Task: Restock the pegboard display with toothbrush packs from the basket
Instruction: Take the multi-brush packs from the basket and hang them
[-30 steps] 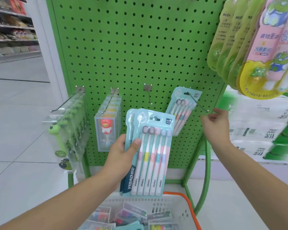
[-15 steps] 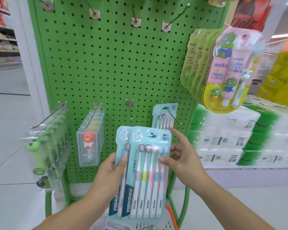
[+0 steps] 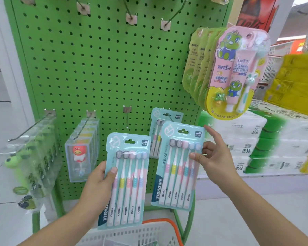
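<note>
white basket (image 3: 132, 233), contents unclear

Two bare forearms, no sleeves, watch, rings or gloves in view, ending in a left hand (image 3: 96, 185) and a right hand (image 3: 214, 155) with short, unpainted nails.

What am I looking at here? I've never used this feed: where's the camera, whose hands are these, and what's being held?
There is no machine: a person wears one camera on the head, looking down at bare hands. The left hand grips one toothbrush pack. The right hand pinches a second pack, held near a matching hanging pack on the green pegboard. The hook beside it is empty. A white basket sits below.
</note>
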